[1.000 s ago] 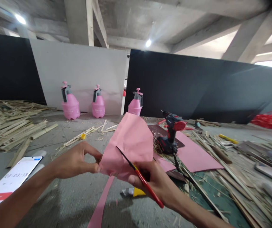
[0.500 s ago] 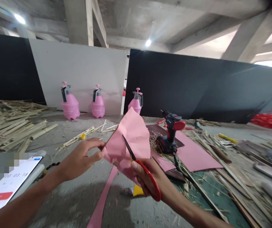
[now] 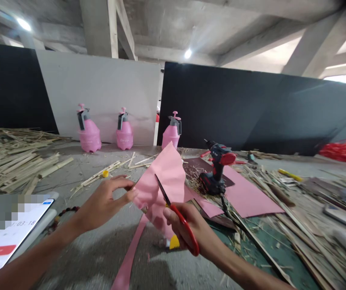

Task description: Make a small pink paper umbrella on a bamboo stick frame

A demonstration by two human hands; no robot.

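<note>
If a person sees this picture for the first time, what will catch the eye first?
Probably the crumpled pink sheet in the centre, pinched at its edge by the left hand, with the red-handled scissors in the right hand before it. Behind, three pink spray bottles stand along the panels.

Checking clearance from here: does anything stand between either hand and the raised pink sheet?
Nothing visible between the left hand and the pink sheet: its fingers meet the left edge. On the right hand's side, the scissors it holds are in front of the sheet.
</note>
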